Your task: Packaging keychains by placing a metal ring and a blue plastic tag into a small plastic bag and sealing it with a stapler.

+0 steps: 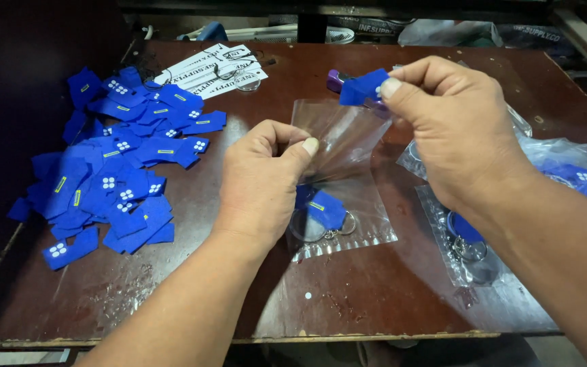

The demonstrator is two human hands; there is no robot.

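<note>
The left hand [263,180] was pinched narrow, thumb and forefinger closed on the near-left edge of a small clear plastic bag [338,136] held up above the bench [375,299]. The right hand [453,126] gripped the bag's far-right edge and, between thumb and fingertips, a blue fabric tag [363,86] sitting just at the bag's mouth. Whether the tag was already partly inside the bag could not be told. A purple object [335,79] showed just behind the tag, mostly hidden.

Below the raised bag, a second clear bag [368,228] lay flat on the bench, holding a blue tag with metal rings [326,216]. To the right of it, partly under the right forearm, another filled bag [467,255] lay with a blue piece and a ring inside. Further right sat a heap of clear bags [565,166] with more blue pieces in them.

On the left side of the bench a large loose pile of blue tags [113,166] was spread out, some showing white dots and some a small yellow mark. At the far side, beyond the pile, lay white printed cards [205,68] with a few thin rings resting on them.
</note>
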